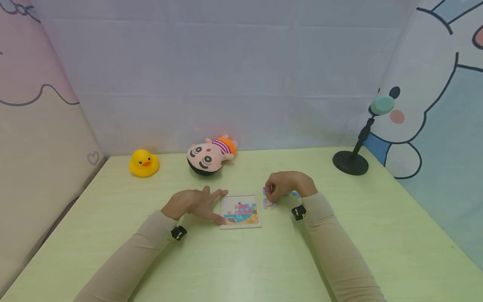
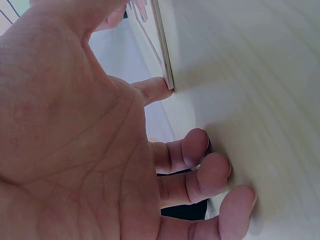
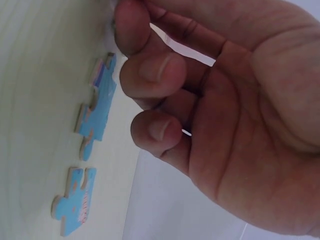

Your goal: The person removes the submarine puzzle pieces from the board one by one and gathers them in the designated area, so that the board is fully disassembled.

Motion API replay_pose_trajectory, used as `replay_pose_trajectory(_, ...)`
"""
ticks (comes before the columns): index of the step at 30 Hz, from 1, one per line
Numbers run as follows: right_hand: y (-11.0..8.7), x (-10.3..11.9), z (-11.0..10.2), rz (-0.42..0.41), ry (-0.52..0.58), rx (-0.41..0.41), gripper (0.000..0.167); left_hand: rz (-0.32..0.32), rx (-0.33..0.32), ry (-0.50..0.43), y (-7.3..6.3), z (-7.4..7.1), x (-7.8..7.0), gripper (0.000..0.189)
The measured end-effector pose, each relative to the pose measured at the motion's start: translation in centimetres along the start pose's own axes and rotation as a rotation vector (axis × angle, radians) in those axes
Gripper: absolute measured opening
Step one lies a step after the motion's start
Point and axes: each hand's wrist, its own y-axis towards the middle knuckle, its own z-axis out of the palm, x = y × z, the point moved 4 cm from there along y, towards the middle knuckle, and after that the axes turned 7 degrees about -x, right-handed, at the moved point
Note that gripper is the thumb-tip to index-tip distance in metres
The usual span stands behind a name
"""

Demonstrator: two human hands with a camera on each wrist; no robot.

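A shallow puzzle tray (image 1: 240, 229) lies on the table, partly filled with joined pieces (image 1: 241, 214) in pink, blue and sandy colours. My left hand (image 1: 194, 204) is spread at its left side, with thumb and index finger touching the frame's left corners. In the left wrist view the other fingers (image 2: 215, 172) rest on the tabletop. To the tray's right, my right hand (image 1: 288, 184) bends its fingers down over loose puzzle pieces (image 1: 268, 205). Its fingertips meet at the top of the right wrist view; whether they pinch a piece is hidden. Blue pieces (image 3: 75, 202) lie beside that hand.
A yellow rubber duck (image 1: 144, 163) sits at the back left of the table (image 1: 241, 268). Beside it lies a plush doll (image 1: 211, 155) in a striped top. At the back right stands a black stand (image 1: 351, 162) with a mint-green head. A pale curtain backs the table.
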Motion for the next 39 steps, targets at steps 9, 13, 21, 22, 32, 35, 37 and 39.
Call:
replay_pose_trajectory(9,0.13,-0.05,0.13,-0.006,0.03,0.013,0.014,0.002,-0.003,0.007,0.11,0.12,0.11,0.101)
replay_pose_trajectory(13,-0.01,0.06,0.08,-0.014,0.05,0.02,0.012,0.001,-0.004,0.007,0.26,0.15,0.13,0.101)
replay_pose_trajectory(21,-0.29,0.09,-0.07,-0.011,0.069,0.028,0.008,-0.011,0.007,0.017,0.31,0.18,0.23,0.102)
replay_pose_trajectory(22,-0.29,0.07,-0.08,-0.01,0.07,0.027,0.008,-0.01,0.008,0.018,0.29,0.16,0.21,0.102)
replay_pose_trajectory(32,-0.24,0.08,-0.07,-0.014,0.088,0.021,0.007,-0.014,0.01,0.021,0.18,0.1,0.11,0.101)
replay_pose_trajectory(35,-0.28,0.25,-0.05,-0.006,0.103,0.015,0.008,-0.007,-0.001,0.028,0.18,0.11,0.11,0.101)
replay_pose_trajectory(37,-0.27,0.4,-0.03,0.001,0.107,0.011,0.01,0.009,-0.01,0.02,0.14,0.11,0.07,0.101)
replay_pose_trajectory(39,-0.25,0.66,-0.03,-0.002,0.099,0.007,0.013,0.021,-0.02,0.009,0.07,0.1,0.03,0.1)
